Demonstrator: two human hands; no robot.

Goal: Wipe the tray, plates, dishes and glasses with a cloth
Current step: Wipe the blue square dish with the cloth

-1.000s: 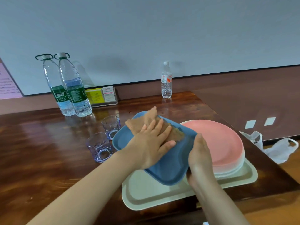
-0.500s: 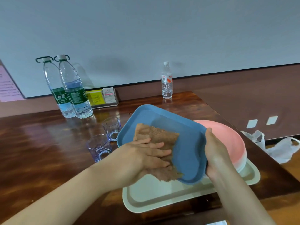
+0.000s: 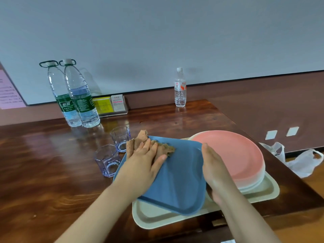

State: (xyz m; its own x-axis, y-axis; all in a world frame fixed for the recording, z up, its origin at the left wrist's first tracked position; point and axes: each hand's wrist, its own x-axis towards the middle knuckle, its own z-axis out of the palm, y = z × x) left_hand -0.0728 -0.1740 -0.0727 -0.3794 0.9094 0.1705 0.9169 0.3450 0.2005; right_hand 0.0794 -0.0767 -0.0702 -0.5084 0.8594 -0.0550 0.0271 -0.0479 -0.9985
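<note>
The left hand (image 3: 142,165) presses the brown cloth (image 3: 140,142) flat-fingered onto the blue dish (image 3: 180,176), gripped at its edge by the right hand (image 3: 213,171) above the tray (image 3: 270,190); pink plates (image 3: 233,153) and glasses (image 3: 107,160) seemingly await wiping.

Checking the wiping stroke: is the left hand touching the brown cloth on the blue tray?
Touching. The head view shows the left hand pressing flat on the crumpled brown cloth, fingers spread over it at the far corner of the blue plastic tray.
</note>
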